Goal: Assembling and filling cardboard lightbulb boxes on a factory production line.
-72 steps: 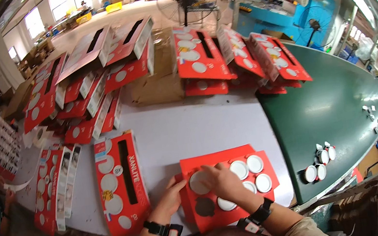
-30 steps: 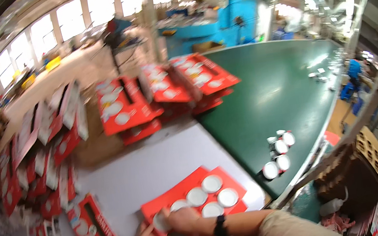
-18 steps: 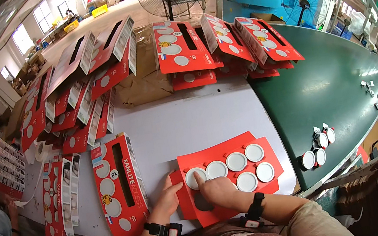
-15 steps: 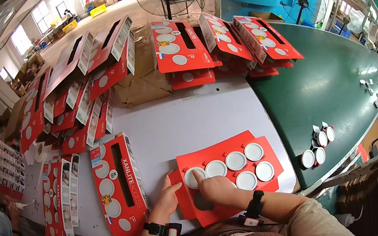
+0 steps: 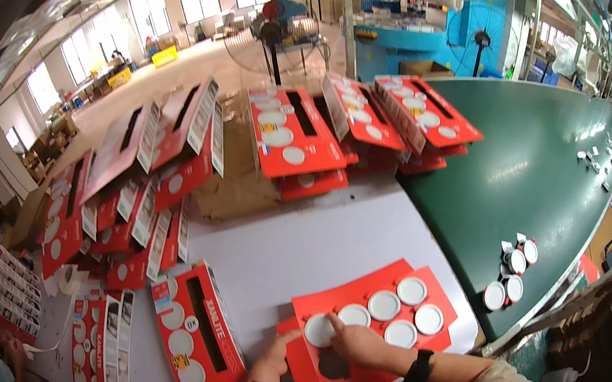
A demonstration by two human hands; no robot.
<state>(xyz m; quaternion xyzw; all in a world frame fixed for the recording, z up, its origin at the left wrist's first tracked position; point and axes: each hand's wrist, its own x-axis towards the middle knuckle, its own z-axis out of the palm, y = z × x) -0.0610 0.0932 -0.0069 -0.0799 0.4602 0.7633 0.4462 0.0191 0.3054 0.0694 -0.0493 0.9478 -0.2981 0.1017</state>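
Observation:
A flat red card (image 5: 431, 342) lies on the white table in front of me, with several round white spotlights (image 5: 384, 306) set into its holes. One round hole at its near left side is dark, with no white face in it. My left hand (image 5: 270, 364) is at the card's left flap, its thumb over the red edge and the other fingers partly hidden. My right hand (image 5: 365, 346) lies across the card, index finger stretched onto the leftmost spotlight (image 5: 317, 331). The other fingers of that hand are bent and partly hidden.
Red printed boxes (image 5: 200, 341) stand to my left, with more stacked at the back (image 5: 293, 133). On the green surface (image 5: 508, 169) at right sit several loose spotlights (image 5: 494, 296) and small white pieces. Another person's hand (image 5: 16, 357) shows at far left. Fans stand beyond.
The head view has tilted up, so everything sits lower in the picture. My right index finger stays at the leftmost spotlight, and my left hand stays at the card's left flap.

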